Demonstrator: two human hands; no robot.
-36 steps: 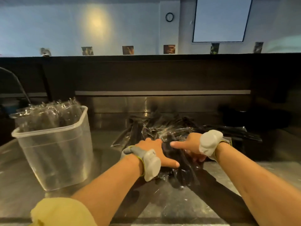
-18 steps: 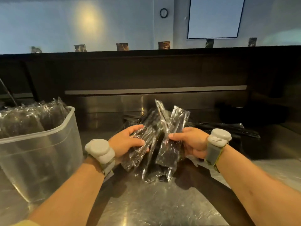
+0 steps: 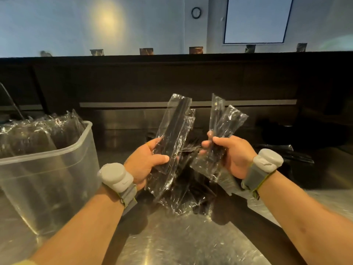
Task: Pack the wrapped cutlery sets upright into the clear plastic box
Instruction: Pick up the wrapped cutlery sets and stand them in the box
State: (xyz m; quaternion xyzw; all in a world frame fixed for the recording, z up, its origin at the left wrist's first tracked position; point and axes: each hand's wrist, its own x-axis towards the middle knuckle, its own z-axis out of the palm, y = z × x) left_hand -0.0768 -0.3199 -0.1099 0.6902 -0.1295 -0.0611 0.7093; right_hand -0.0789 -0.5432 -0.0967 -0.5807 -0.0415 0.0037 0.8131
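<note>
My left hand [image 3: 146, 162] grips a bunch of wrapped cutlery sets [image 3: 174, 131], black cutlery in clear film, held upright above the counter. My right hand [image 3: 232, 155] grips a second bunch of wrapped sets [image 3: 222, 127], tilted up and to the right. The two bunches are apart. The clear plastic box [image 3: 57, 169] stands at the left, with several wrapped sets [image 3: 38, 131] upright inside it, their tops above the rim. A pile of loose wrapped sets [image 3: 189, 194] lies on the counter under and behind my hands.
The steel counter [image 3: 172, 241] runs toward me. A dark raised ledge [image 3: 172, 77] and a steel back panel close off the far side. More dark wrapped sets [image 3: 286, 152] lie at the right. A grey band sits on each wrist.
Both hands have lifted from the pile, each with a bunch of wrapped sets. The single cluster has split into two bunches, raised higher and spread apart.
</note>
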